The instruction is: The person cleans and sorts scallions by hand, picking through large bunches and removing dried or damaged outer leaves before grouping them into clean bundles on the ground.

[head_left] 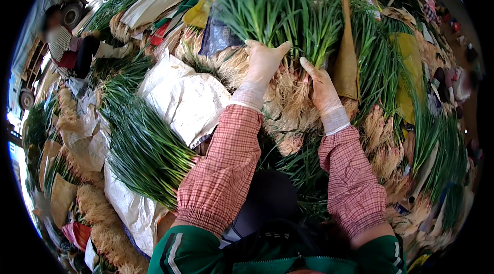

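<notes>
Green onions (pixel 294 30) touch left hand (pixel 265 64), leaves (pixel 254 12) beyond

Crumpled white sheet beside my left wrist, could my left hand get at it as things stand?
Likely yes: the crumpled white sheet lies close to the left hand, its upper face mostly uncovered, though that hand is at the green onions.
</notes>
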`<state>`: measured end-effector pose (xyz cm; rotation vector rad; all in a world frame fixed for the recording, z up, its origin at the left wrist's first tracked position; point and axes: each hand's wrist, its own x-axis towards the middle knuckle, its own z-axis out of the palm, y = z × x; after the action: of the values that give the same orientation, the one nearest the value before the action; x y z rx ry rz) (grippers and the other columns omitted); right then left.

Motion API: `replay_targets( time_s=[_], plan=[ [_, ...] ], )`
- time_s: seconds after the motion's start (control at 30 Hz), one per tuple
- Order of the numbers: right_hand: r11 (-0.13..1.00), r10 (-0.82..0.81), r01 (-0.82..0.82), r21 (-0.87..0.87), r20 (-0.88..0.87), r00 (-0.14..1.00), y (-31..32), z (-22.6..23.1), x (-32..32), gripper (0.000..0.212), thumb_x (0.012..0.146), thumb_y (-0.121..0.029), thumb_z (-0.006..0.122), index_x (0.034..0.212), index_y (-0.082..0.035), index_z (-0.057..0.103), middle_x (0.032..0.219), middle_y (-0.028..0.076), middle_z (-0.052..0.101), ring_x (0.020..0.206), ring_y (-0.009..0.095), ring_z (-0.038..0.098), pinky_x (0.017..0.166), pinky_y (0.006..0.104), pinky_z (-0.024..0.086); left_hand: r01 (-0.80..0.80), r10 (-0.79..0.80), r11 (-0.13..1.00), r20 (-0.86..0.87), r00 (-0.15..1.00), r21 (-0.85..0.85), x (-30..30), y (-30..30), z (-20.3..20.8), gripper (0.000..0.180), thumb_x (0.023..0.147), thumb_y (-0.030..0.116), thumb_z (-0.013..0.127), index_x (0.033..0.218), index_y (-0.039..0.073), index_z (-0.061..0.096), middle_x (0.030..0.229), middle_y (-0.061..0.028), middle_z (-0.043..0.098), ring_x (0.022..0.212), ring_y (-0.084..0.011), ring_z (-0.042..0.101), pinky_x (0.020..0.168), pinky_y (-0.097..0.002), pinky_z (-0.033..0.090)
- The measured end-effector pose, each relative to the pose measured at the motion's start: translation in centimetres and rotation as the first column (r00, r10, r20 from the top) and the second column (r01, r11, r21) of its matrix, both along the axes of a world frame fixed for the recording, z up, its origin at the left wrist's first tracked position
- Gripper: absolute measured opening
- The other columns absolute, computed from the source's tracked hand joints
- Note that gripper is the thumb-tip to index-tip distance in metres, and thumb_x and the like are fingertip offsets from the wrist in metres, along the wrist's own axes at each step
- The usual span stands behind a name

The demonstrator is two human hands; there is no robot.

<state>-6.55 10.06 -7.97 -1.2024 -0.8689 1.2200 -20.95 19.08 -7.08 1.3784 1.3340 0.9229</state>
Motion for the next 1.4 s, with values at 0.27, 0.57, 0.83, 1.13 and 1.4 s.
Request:
replay_targets(
  time_s=[0.27,0.57,0.83,1.13,1.4],
  plan=[
    [0.948,-0.063,-0.085,0.308,0.444,0.894,-4.4,10.9,3.6,0.038,0.082,-0.040,0.070,0.094,-0.005,0.063,0.079,0.001,0.062,0.069,0.010,0.053,0.068,0.0257,0.045,0.115,-0.158,0.987,0.658,0.736,0.108,3.1,-4.6,8.3,0.039,0.084,0.014,0.067,0.108,-0.011,0.048,0.066,-0.0096,0.063,0.038,-0.0114,0.052,0.030,-0.0258,0.038],
    [0.929,-0.233,-0.050,0.367,0.684,0.691,-12.9,10.9,19.2,0.019,0.091,-0.021,0.058,0.107,-0.015,0.066,0.083,0.001,0.062,0.078,0.009,0.058,0.089,0.0264,0.046,0.388,-0.387,0.905,0.713,0.585,0.173,14.9,-11.4,10.8,0.020,0.087,0.015,0.064,0.095,-0.001,0.058,0.084,-0.0103,0.064,0.069,-0.0139,0.062,0.054,-0.0249,0.051],
    [0.845,-0.431,0.435,-0.310,0.088,0.898,-21.7,-6.4,28.6,0.033,0.084,-0.018,0.067,0.111,0.001,0.063,0.092,0.008,0.067,0.083,0.018,0.062,0.082,0.0312,0.048,0.776,-0.549,0.558,0.570,0.611,-0.295,20.5,-13.7,-2.8,0.061,0.095,0.014,0.050,0.143,-0.005,0.017,0.149,-0.0214,0.019,0.136,-0.0382,0.025,0.094,-0.0489,0.050],
    [0.727,-0.604,0.625,0.284,0.697,0.386,-24.7,-2.0,17.5,0.012,0.090,-0.013,0.058,0.093,-0.004,0.064,0.092,0.012,0.067,0.076,0.022,0.061,0.080,0.0354,0.050,0.548,-0.517,0.836,0.290,0.806,-0.031,13.0,-17.8,-2.3,0.041,0.092,0.024,0.053,0.129,0.004,0.048,0.117,-0.0091,0.061,0.108,-0.0165,0.056,0.084,-0.0319,0.049],
    [0.851,0.049,0.466,-0.243,0.919,0.390,-19.6,-3.9,13.2,0.027,0.090,-0.032,0.058,0.098,-0.007,0.063,0.078,0.008,0.064,0.067,0.017,0.060,0.067,0.0334,0.052,0.604,-0.588,0.794,0.160,0.793,-0.076,8.3,-28.3,-9.8,0.033,0.090,0.010,0.055,0.121,-0.001,0.054,0.105,-0.0073,0.066,0.103,-0.0126,0.059,0.094,-0.0256,0.042]
  ],
)
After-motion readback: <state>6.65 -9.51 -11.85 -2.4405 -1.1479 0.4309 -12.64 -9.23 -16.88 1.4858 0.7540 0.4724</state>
